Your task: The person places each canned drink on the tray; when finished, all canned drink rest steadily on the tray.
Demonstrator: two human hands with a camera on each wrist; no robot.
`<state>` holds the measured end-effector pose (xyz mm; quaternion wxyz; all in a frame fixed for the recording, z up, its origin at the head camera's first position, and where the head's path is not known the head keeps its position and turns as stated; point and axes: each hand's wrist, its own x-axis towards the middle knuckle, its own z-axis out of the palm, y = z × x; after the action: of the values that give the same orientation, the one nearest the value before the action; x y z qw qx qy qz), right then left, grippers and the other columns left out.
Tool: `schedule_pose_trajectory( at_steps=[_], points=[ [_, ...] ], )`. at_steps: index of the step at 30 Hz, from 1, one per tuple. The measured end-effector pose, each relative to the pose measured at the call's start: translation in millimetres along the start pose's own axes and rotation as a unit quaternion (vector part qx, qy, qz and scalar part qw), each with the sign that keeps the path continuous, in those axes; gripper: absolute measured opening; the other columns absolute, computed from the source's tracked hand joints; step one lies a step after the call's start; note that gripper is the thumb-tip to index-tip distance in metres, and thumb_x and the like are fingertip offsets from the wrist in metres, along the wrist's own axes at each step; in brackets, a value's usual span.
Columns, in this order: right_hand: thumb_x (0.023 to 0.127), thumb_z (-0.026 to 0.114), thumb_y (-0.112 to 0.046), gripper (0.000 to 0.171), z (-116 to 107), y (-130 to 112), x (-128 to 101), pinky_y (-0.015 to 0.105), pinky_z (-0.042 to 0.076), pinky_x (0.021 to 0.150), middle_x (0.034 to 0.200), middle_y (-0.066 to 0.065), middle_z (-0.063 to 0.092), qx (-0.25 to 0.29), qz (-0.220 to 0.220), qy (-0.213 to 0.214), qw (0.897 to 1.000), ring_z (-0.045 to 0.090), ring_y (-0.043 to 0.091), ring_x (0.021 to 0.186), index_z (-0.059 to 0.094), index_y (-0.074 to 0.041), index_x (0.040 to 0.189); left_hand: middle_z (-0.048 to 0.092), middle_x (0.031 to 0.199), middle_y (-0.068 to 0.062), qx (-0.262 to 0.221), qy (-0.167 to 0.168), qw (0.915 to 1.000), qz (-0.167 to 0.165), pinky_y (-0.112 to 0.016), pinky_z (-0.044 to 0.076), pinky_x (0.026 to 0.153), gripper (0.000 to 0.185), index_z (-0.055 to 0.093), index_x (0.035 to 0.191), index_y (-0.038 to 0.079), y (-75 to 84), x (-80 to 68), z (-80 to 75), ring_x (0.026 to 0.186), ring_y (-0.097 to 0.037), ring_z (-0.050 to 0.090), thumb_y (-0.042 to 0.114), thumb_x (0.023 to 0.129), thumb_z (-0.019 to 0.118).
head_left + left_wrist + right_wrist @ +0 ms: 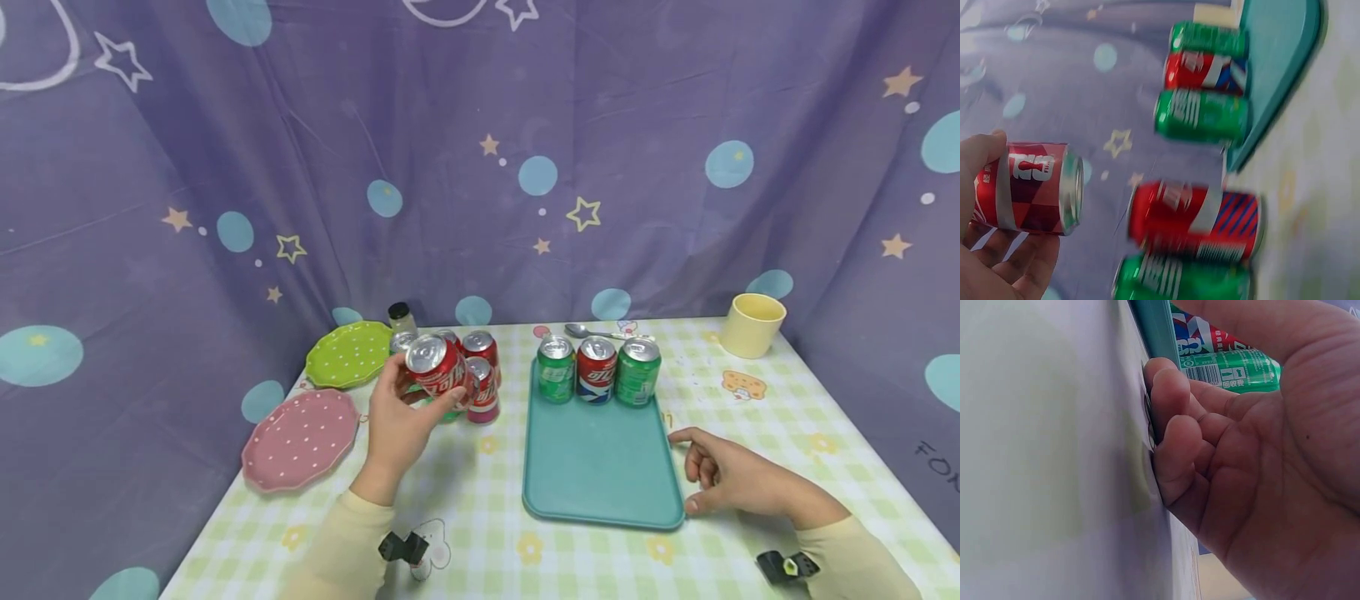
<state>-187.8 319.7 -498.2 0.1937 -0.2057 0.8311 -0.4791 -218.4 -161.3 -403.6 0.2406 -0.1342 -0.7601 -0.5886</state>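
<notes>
My left hand (397, 429) grips a red soda can (438, 367), tilted and held up in front of a group of cans. In the left wrist view the held can (1035, 184) lies between thumb and fingers, its silver end sticking out. Behind it in the head view are other red cans (483, 396), partly hidden. My right hand (738, 479) rests on the table with fingers loosely bent, index fingertip and thumb right at the right edge of the teal tray (603, 467). Along the tray's far end stand a green can (557, 375), a red-and-blue can (596, 377) and another green can (637, 377).
On the left lie a green plate (348, 354) and a pink dotted plate (302, 442). A black-capped jar (401, 317) stands behind the cans. Beyond the tray lies a spoon (577, 331); a yellow cup (750, 329) stands at the far right. A purple curtain (450, 108) hangs behind the table.
</notes>
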Motion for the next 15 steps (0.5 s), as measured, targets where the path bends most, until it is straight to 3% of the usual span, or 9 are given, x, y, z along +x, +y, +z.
schedule_pose_trajectory(
  at_steps=[9,15],
  points=[
    [0.082,0.092,-0.017,0.097,0,0,0,0.029,0.049,0.062,0.098,0.014,0.056,0.003,0.002,-0.002,1.000,0.055,0.016,0.075,0.032,0.007,0.153,0.068,0.123,0.001,-0.021,-0.095,0.9952,0.004,-0.042,0.062,0.086,0.068,0.059,0.133,0.021,-2.9,-10.3,58.5,0.107,-0.019,0.069,0.023,0.076,0.097],
    [0.082,0.092,-0.018,0.096,0,2,0,0.029,0.050,0.062,0.098,0.014,0.056,0.000,-0.002,0.000,1.000,0.055,0.016,0.075,0.033,0.007,0.153,0.068,0.119,0.004,-0.021,-0.136,0.9903,-0.022,-0.046,0.061,0.086,0.068,0.059,0.133,0.022,-8.0,-14.6,95.3,0.108,-0.016,0.066,0.024,0.077,0.097]
  ],
)
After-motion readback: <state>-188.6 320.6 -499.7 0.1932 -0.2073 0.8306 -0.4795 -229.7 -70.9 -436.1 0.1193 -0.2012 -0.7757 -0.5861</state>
